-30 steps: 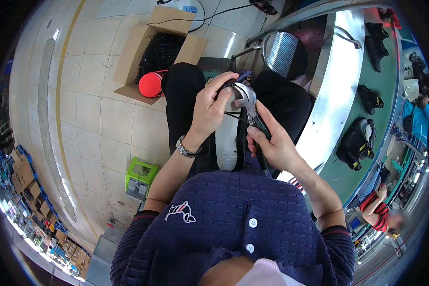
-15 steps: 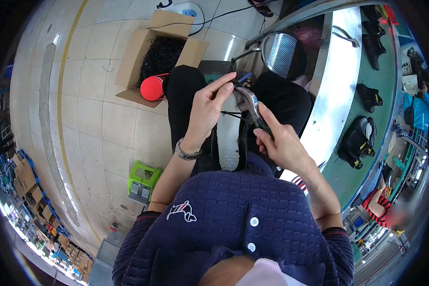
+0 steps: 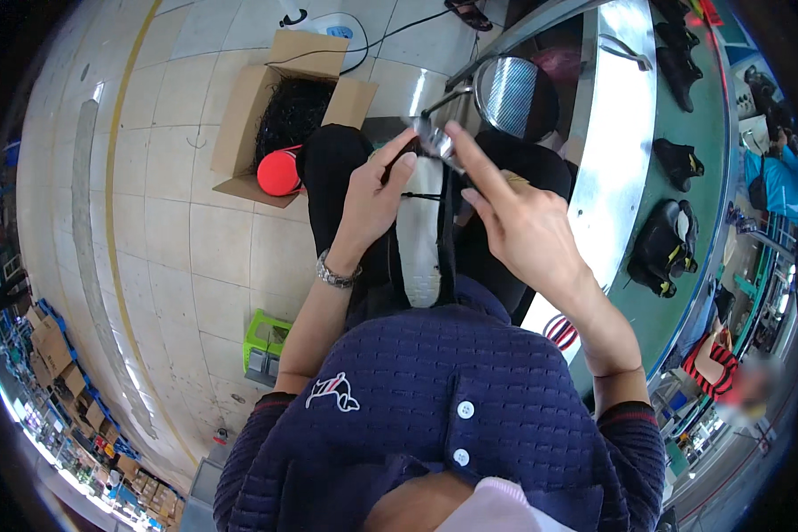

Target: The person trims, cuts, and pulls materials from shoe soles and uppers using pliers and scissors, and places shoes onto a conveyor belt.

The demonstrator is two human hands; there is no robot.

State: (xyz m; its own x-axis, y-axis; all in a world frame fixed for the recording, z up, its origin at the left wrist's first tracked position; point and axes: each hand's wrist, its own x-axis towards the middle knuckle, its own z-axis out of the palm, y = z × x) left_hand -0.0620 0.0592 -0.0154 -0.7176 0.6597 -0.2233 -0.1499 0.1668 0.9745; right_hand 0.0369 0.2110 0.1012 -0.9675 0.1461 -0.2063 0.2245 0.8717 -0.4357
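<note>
Between my thighs a shoe upper on its last lies bottom up. Its pale underside (image 3: 419,239) faces me, the black upper rises along both sides, and a dark cord crosses it. My left hand (image 3: 372,199) is at the far end, thumb and forefinger pinching the black edge. My right hand (image 3: 528,217) grips what look like metal lasting pliers (image 3: 436,142), forefinger stretched along them. Their shiny head is at that same far end, close to my left fingertips. It is smeared by motion, so whether the jaws bite the edge cannot be told.
An open cardboard box (image 3: 239,133) of black strands stands front left, a red round container (image 3: 278,172) beside it. A green stool (image 3: 264,337) is by my left elbow. Right are a round metal-topped stand (image 3: 510,97), a metal ledge (image 3: 619,151) and a green bench (image 3: 674,199) bearing black shoes.
My right hand and the pliers have moved away from me and turned, with the forefinger now straightened. My left hand has shifted slightly left at the far end of the upper.
</note>
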